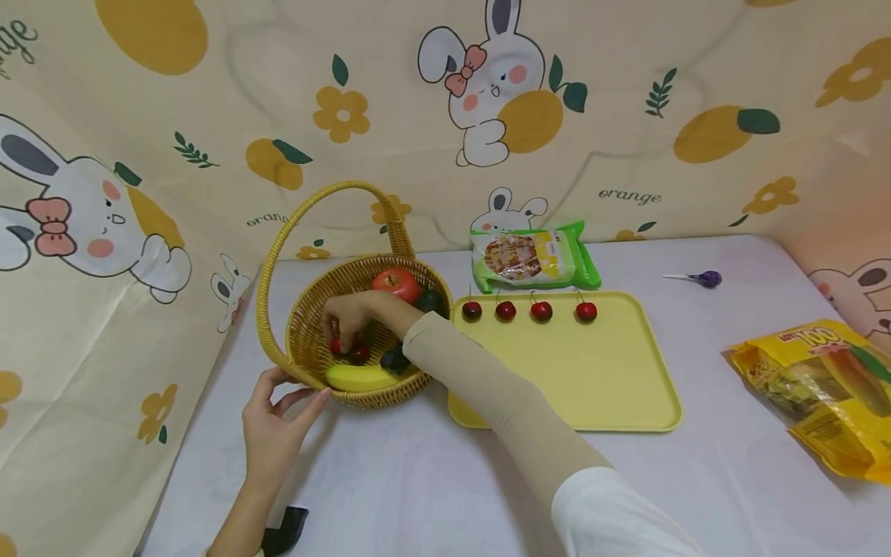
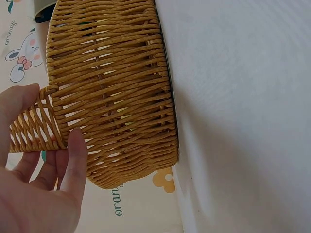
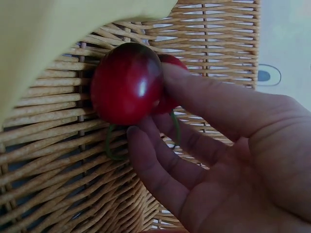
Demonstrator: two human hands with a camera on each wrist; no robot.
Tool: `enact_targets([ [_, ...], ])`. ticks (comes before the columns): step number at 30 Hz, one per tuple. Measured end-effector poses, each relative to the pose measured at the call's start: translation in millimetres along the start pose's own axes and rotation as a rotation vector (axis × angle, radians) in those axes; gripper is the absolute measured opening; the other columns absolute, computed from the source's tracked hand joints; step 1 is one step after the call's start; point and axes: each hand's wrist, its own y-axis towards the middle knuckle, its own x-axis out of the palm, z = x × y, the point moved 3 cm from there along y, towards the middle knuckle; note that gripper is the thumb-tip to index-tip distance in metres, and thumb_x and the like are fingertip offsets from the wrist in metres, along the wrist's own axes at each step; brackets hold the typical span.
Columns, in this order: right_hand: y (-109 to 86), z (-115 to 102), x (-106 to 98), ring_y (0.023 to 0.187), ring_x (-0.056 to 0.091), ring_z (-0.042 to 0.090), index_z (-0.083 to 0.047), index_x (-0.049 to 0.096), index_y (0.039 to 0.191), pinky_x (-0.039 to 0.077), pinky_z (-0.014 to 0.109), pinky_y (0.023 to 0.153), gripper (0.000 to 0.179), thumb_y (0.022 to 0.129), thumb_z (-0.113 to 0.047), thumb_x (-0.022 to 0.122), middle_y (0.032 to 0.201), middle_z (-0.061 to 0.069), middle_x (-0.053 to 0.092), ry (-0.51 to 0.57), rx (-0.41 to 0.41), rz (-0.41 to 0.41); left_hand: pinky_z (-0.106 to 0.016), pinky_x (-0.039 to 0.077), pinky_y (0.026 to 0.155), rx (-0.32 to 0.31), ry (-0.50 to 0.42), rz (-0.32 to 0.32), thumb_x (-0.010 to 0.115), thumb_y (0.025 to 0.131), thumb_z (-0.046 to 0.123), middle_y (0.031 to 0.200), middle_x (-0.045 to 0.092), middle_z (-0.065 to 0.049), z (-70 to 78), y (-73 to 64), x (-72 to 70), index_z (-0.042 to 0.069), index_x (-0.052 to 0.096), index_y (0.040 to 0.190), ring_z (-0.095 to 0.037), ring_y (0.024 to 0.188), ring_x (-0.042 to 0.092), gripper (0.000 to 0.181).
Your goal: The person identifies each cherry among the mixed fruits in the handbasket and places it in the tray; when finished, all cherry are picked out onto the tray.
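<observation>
A wicker basket (image 1: 376,398) with a tall arched handle (image 1: 267,309) stands on the left of the table. My left hand (image 1: 274,425) grips it where the handle meets the rim; in the left wrist view thumb and fingers lie on both sides of the handle's base. Inside the basket, my right hand (image 1: 348,316) pinches a red cherry (image 3: 170,102) between thumb and fingers. Another dark red cherry (image 3: 127,83) sits right beside it, nearer the wrist camera. Also in the basket lie a yellow banana (image 1: 365,377), a red round fruit (image 1: 397,283) and a dark roundish thing (image 1: 430,302).
A yellow tray (image 1: 557,387) right of the basket carries several cherries in a row along its far side. Behind it lies a green-and-white snack packet (image 1: 529,257). Further right are a purple lollipop (image 1: 708,278) and a yellow bag (image 1: 828,394). Printed cloth walls stand behind and left.
</observation>
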Motion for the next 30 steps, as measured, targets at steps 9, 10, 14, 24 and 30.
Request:
enact_targets([
  [9,-23.9,-18,-22,0.092,0.057,0.014,0.001,0.068,0.108,0.055,0.021,0.076,0.025,0.085,0.005,0.074,0.099,0.005,0.063,0.195,-0.256,0.252,-0.02,0.061,0.077,0.0,-0.021,0.008,0.078,0.068,-0.024,0.105,0.057,-0.01,2.0,-3.7,2.3,-0.015,0.057,0.113,-0.016,0.098,0.057,0.051],
  [10,-32.3,-22,-26,0.094,0.059,0.015,0.001,0.068,0.112,0.056,0.022,0.078,0.025,0.087,0.003,0.073,0.104,0.006,0.063,0.235,-0.291,0.272,-0.02,0.061,0.077,0.001,-0.026,0.009,0.078,0.068,-0.024,0.105,0.057,-0.01,1.9,-4.1,2.7,-0.015,0.056,0.113,-0.016,0.099,0.057,0.051],
  [14,-78.5,-27,-40,0.098,0.063,0.02,0.001,0.065,0.122,0.06,0.031,0.085,0.029,0.093,-0.004,0.068,0.116,0.011,0.063,0.313,-0.422,0.37,-0.02,0.061,0.077,-0.005,-0.042,0.016,0.077,0.069,-0.025,0.106,0.057,-0.009,0.3,-6.5,3.8,-0.016,0.056,0.114,-0.017,0.099,0.057,0.051],
  [24,-202.3,50,-21,0.094,0.066,0.024,0.001,0.065,0.127,0.057,0.026,0.08,0.03,0.097,-0.005,0.064,0.117,0.011,0.061,0.209,-0.388,0.705,-0.02,0.061,0.076,-0.045,-0.009,0.027,0.078,0.07,-0.023,0.105,0.057,-0.005,4.8,-6.3,1.7,-0.013,0.058,0.115,-0.016,0.096,0.059,0.05],
  [30,-240.2,101,15,0.083,0.063,0.017,0.004,0.066,0.12,0.055,0.02,0.07,0.028,0.092,0.0,0.069,0.112,0.016,0.067,0.173,-0.239,0.713,-0.02,0.061,0.076,-0.042,-0.024,0.032,0.077,0.069,-0.024,0.105,0.058,-0.007,5.4,-6.1,2.1,-0.017,0.056,0.114,-0.015,0.095,0.06,0.05],
])
